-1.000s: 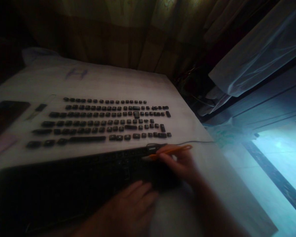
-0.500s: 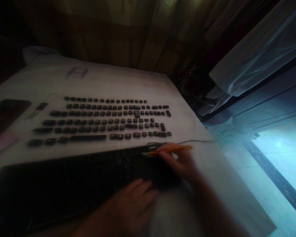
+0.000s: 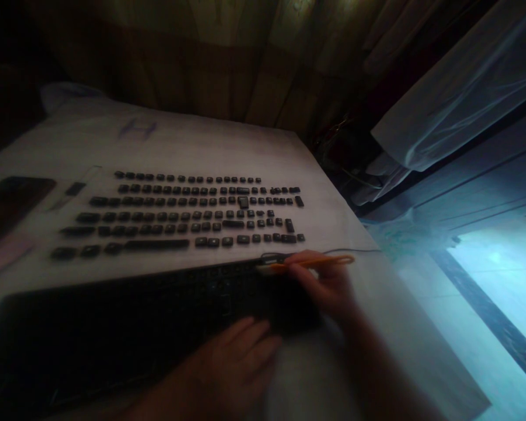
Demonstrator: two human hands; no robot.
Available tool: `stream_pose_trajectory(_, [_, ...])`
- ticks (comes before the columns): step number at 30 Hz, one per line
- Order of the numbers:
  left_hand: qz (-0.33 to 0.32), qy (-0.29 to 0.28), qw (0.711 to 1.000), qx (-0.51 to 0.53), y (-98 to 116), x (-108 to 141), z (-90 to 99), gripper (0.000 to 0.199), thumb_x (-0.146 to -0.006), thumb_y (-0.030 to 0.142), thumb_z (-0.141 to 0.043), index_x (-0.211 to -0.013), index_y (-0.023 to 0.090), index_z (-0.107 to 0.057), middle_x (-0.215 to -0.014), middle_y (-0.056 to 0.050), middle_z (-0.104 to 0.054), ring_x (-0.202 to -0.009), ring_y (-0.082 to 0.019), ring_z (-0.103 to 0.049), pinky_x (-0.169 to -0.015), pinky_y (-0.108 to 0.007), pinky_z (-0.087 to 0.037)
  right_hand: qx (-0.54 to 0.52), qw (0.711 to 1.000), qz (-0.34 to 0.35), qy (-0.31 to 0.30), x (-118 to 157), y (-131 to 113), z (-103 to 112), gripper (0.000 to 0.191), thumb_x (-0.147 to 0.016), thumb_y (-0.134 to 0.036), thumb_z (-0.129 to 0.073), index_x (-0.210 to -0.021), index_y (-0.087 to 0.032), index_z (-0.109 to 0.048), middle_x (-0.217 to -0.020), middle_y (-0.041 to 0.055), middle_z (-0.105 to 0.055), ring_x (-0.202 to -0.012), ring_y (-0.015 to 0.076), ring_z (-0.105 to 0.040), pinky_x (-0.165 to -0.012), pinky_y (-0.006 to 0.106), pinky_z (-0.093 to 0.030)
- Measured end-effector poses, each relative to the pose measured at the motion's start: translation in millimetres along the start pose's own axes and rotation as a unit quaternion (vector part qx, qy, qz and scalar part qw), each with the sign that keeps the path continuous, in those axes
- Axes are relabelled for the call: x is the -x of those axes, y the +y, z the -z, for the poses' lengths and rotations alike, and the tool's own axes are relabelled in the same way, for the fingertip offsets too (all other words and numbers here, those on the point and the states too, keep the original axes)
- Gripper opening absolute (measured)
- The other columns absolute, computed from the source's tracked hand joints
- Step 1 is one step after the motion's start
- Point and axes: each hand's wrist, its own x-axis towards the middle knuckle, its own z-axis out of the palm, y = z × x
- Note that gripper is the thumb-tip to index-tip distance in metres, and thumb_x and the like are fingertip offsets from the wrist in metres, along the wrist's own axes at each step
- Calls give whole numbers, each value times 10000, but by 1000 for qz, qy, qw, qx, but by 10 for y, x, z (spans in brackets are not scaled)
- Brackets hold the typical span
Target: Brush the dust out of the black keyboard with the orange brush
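Observation:
A black keyboard base [image 3: 127, 327] with its keycaps off lies along the near side of the table. My right hand [image 3: 322, 283] pinches an orange-handled brush [image 3: 315, 262], whose pale tip is over the base's upper edge, toward the right. Resting on the lower front part of the base, my left hand [image 3: 241, 365] has its fingers stretched out and holds nothing. Beyond the base, loose black keycaps [image 3: 170, 202] lie in several rows, with a long space bar [image 3: 156, 244] in the nearest row.
A dark phone-like object [image 3: 15, 202] and a blurred pink item [image 3: 6, 257] lie at the left. Near them is a thin tool with a dark middle [image 3: 75, 189]. A cable [image 3: 355, 251] runs right across the white-covered table [image 3: 228, 146]. Curtains hang behind.
My right hand and the brush have shifted slightly to the right. My left hand has stayed in place.

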Motion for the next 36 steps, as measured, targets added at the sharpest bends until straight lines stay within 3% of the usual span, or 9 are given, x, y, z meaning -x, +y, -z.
stream_pose_trajectory(5, [22,-20,1000,-6,15,-56,122,225,-989,213,-487,-1086,205,-690,-1280,4,-696,-1219,-196,-604,-1114,-356,-436,19,998,42,-35,-16,-2,-15,123,-855,-176,-667,-853,-256,-761,-793,26,-790,-718,200,-751,-682,333,-630])
stream_pose_trajectory(10, [13,-43,999,-2,11,-72,168,231,-982,200,-496,-1116,198,-683,-1293,-12,-687,-1218,-205,-606,-1107,-375,-443,23,998,36,-51,-6,16,-23,120,-861,-202,-661,-853,-257,-768,-809,33,-798,-728,210,-758,-677,342,-637])
stream_pose_trajectory(19, [7,-2,1000,-2,9,-40,73,207,-980,227,-506,-1070,195,-690,-1255,-18,-701,-1202,-208,-608,-1099,-377,-444,-3,998,-7,-70,3,-45,-24,113,-858,-220,-663,-835,-257,-767,-789,20,-795,-719,201,-759,-689,322,-635])
stream_pose_trajectory(23, [14,-31,999,-5,9,-36,92,228,-973,217,-514,-1130,193,-679,-1295,-20,-684,-1233,-204,-593,-1117,-373,-432,-16,999,-21,-48,14,-35,-23,98,-862,-252,-670,-838,-258,-765,-790,21,-795,-721,207,-759,-696,331,-638])
stream_pose_trajectory(26, [21,-13,1000,-1,19,-53,122,241,-992,211,-472,-1094,189,-689,-1269,-11,-698,-1207,-204,-609,-1119,-370,-427,-6,1000,-11,-17,16,-8,-23,88,-856,-243,-677,-838,-253,-762,-792,27,-793,-729,211,-758,-700,338,-637])
stream_pose_trajectory(32, [11,-5,1000,-8,21,-65,117,257,-1009,231,-445,-1055,202,-695,-1246,1,-711,-1172,-197,-625,-1096,-365,-436,29,998,39,-33,-2,18,-25,105,-852,-185,-666,-840,-248,-749,-781,27,-784,-711,205,-748,-678,334,-622])
stream_pose_trajectory(36, [24,-31,999,-14,30,-72,167,270,-1019,245,-432,-1097,214,-688,-1287,20,-692,-1218,-192,-600,-1126,-354,-402,36,998,39,-45,8,32,-21,112,-856,-177,-653,-840,-240,-743,-775,30,-780,-702,204,-744,-666,328,-617])
